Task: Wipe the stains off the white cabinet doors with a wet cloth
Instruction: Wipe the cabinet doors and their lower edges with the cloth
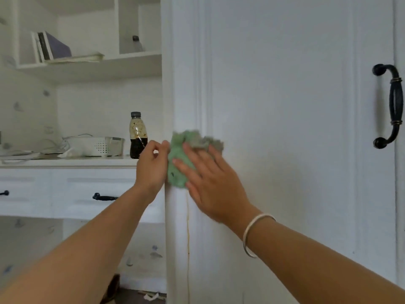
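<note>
Head view: green cloth [176, 146] flat against left edge of white cabinet door [285, 128]. Right hand [210, 178] over it, fingers spread, pressing. Left hand [151, 165] curled, pinching cloth's left rim. Yellowish drip stain [187, 227] just below cloth.

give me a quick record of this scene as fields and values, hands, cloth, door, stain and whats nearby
cloth: green, bunched, against the door's left edge
right hand: laid flat, presses the cloth on the door
left hand: pinches the cloth's left edge
cabinet door: white, panelled
stain: thin yellowish drip line below the cloth, not yet wiped
handle: black, at the door's right side
bottle: dark liquid, upright on the counter
basket: white, left of the bottle
</note>
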`<state>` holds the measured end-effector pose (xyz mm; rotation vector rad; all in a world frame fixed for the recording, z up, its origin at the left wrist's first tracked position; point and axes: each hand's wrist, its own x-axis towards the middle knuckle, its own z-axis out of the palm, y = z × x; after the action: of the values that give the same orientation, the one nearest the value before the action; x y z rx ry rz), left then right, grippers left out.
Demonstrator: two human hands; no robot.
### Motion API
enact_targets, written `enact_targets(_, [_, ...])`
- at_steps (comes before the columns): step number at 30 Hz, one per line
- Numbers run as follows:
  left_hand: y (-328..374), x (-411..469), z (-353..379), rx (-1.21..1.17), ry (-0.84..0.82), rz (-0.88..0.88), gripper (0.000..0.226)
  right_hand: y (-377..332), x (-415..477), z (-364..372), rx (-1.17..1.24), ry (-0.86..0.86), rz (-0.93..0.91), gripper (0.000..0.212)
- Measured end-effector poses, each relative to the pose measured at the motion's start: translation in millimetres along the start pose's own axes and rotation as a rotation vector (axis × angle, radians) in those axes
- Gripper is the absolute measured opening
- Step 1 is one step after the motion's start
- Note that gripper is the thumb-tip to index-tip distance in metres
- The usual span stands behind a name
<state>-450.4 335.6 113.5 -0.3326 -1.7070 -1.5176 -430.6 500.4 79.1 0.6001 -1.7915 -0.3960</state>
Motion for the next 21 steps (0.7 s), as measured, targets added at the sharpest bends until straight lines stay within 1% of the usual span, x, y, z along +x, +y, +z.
enact_targets(2, [3, -10, 3, 0.054, 0.021, 0.044, 0.036, -14, -27, 9, -0.035, -0.082, -0.209, 0.054])
enact_targets(4, [3, -18, 6, 0.111, 0.007, 0.067, 0.042, -21, -51, 14, -0.095, -0.184, -0.418, 0.051])
enact_targets(5, [3, -20, 3, 0.125, -0.007, 0.067, 0.044, -19, -52, 15, -0.132, -0.203, -0.504, 0.050])
enact_targets(6, [3, -21, 3, 0.126, -0.032, 0.067, 0.044, -9, -47, 14, -0.176, -0.205, -0.550, 0.049])
enact_targets(7, [3, -21, 1, 0.121, -0.058, 0.065, 0.044, 2, -36, 11, -0.203, -0.187, -0.552, 0.049])
enact_targets(9, [7, -17, -5, 0.086, -0.109, 0.036, 0.041, 28, -9, 5, -0.162, -0.114, -0.452, 0.048])
enact_targets(11, [13, -10, -8, -0.019, -0.108, -0.037, 0.036, 45, 12, -4, -0.162, -0.073, -0.371, 0.048])
enact_targets(14, [23, 0, -9, -0.129, -0.095, -0.127, 0.034, 22, 7, -9, -0.077, -0.035, -0.199, 0.050])
enact_targets(16, [20, -2, -7, -0.098, -0.104, -0.115, 0.032, -10, -16, 4, -0.017, -0.030, -0.122, 0.053])
enact_targets(17, [18, -4, -6, -0.059, -0.101, -0.092, 0.031, -26, -32, 12, -0.018, -0.059, -0.149, 0.053])
enact_targets(21, [4, -23, -3, 0.073, -0.065, -0.026, 0.039, -79, -111, 41, -0.040, -0.277, -0.454, 0.048])
